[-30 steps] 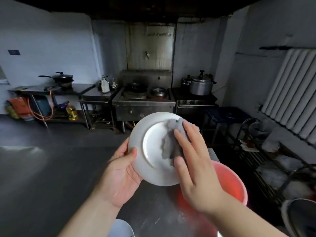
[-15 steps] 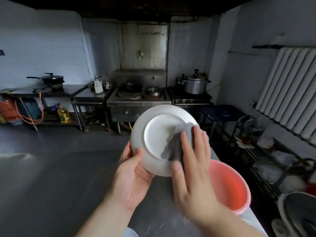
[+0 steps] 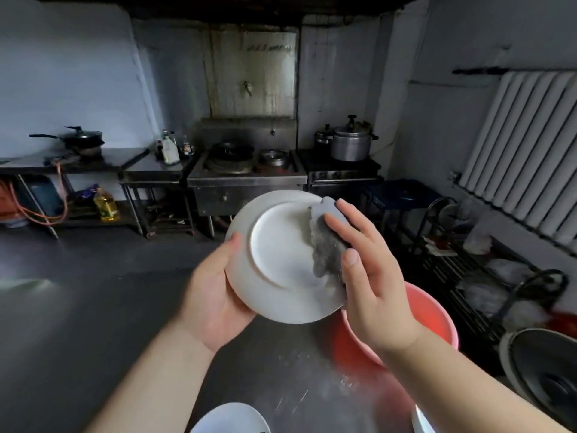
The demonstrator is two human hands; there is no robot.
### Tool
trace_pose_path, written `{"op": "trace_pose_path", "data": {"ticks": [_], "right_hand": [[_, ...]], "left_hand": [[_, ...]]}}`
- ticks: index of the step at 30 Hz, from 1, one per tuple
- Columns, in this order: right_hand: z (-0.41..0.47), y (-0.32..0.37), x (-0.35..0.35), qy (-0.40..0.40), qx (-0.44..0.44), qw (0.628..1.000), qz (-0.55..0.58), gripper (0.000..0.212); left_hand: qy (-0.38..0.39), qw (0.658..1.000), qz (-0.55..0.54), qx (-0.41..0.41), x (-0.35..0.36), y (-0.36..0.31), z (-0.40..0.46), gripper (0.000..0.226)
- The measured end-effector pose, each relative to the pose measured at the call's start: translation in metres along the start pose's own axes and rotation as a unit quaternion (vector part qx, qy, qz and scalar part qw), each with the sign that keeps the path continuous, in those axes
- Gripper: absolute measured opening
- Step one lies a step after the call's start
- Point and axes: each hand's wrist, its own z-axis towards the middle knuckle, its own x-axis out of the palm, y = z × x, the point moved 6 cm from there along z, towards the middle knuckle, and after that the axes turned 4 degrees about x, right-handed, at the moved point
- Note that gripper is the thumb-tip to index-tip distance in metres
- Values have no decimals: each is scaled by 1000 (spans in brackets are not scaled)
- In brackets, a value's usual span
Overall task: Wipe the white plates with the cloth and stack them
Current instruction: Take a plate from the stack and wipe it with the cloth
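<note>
Dim kitchen, steel worktop (image 3: pixel 93 339), round white ceramic plate (image 3: pixel 278 245) gripped at its edge by left hand (image 3: pixel 212 295), grey cloth (image 3: pixel 327 242) pressed on plate by right hand (image 3: pixel 371 276), fingers nearly straight, pink plastic basin (image 3: pixel 437 320) below plate.

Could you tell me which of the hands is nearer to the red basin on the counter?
Right. The right hand, pressing the grey cloth on the white plate, hangs directly over the red basin; the left hand grips the plate's opposite rim.

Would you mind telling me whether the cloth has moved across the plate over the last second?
Yes. The grey cloth under the right hand has slid from the plate's middle toward its right rim, judged against the left hand's thumb on the opposite rim.
</note>
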Motion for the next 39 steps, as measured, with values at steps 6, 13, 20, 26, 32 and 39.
{"op": "trace_pose_path", "data": {"ticks": [6, 13, 20, 26, 32, 39], "right_hand": [[-53, -7, 32, 53, 42, 990, -123, 79], [-19, -15, 9, 11, 87, 989, -118, 61], [-55, -19, 24, -82, 57, 992, -81, 60], [-1, -32, -22, 5, 99, 994, -40, 49], [-82, -16, 24, 27, 95, 974, -203, 82], [-38, -23, -17, -14, 172, 960, -222, 73]], "left_hand": [[-45, 999, -7, -3, -8, 33, 3, 50], [-44, 997, -54, -16, 21, 57, -3, 52], [-2, 996, -68, -53, 30, 74, -8, 48], [-41, 998, -38, -40, 3, 49, 9, 44], [-41, 996, -37, -68, 18, 83, 0, 57], [10, 994, -63, -84, 59, 106, 7, 56]]}}
